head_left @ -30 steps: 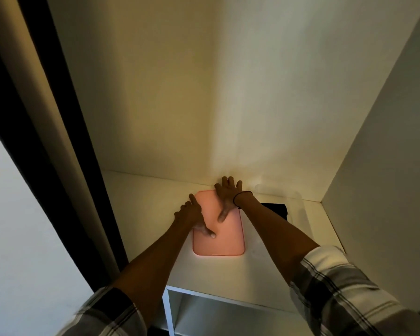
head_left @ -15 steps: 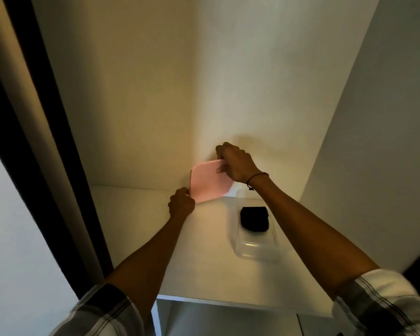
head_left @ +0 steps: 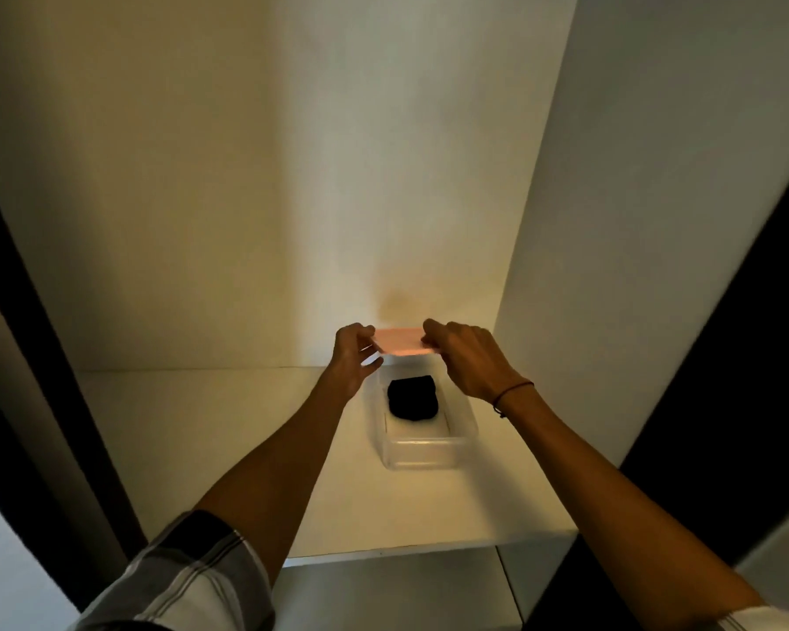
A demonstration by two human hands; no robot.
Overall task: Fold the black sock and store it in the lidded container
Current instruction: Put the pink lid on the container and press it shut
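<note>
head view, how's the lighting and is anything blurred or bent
Head view: dim, warm light pools on the back wall above the pink lid; the clear container is faint, the black sock a detail-less dark blob; the edges are motion-smeared, and the wide lens splays the side panels outward.

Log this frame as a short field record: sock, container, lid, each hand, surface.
sock: black sock, folded, inside the container
container: clear container, open, on the shelf
lid: pink lid, held in the air above the container's far end
left hand: grips the lid's left edge
right hand: grips the lid's right edge
surface: white shelf
</note>
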